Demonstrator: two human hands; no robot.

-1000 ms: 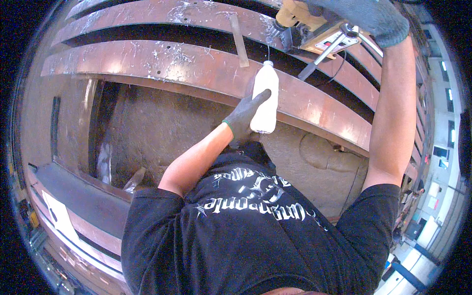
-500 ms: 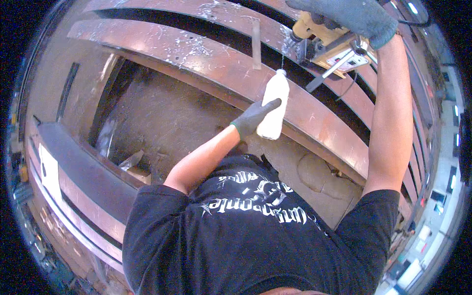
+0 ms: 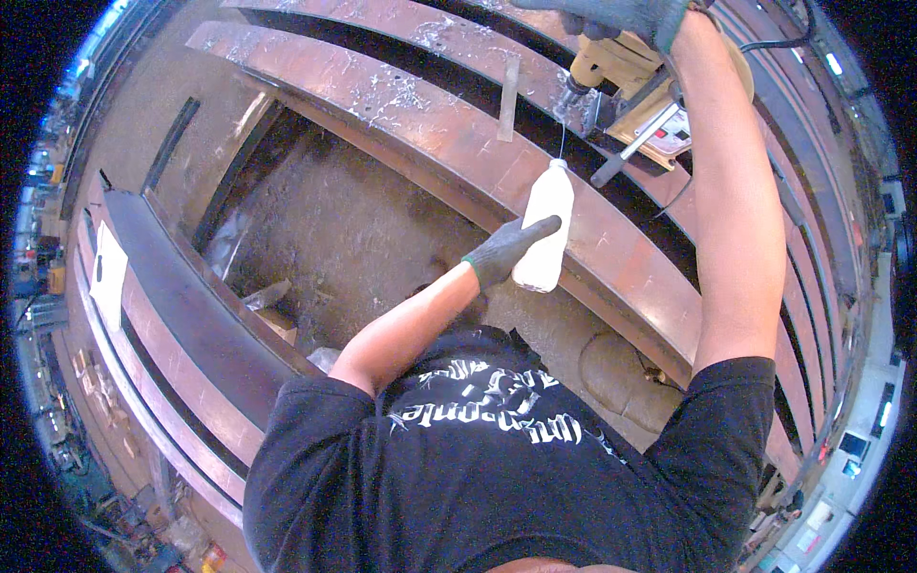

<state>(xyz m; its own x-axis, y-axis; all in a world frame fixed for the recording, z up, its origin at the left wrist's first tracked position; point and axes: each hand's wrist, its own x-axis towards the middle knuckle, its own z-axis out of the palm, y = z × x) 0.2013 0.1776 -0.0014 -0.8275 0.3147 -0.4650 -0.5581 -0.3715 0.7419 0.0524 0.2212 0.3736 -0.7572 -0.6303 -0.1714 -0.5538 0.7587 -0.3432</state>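
Holding the white bottle (image 3: 546, 229) as before, left grip (image 3: 504, 250) sits lower; right grip (image 3: 621, 17) stays clamped on drill (image 3: 621, 81).

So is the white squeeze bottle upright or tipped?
Tipped: the white squeeze bottle in the left hand leans with its nozzle toward the drill.

Right hand (image 3: 621, 14) is cut off by the top edge; its grip on the yellow drill (image 3: 626, 81) cannot be confirmed. The drill bit is hidden behind the housing. Left hand (image 3: 501, 250) covers part of the white bottle (image 3: 546, 224).
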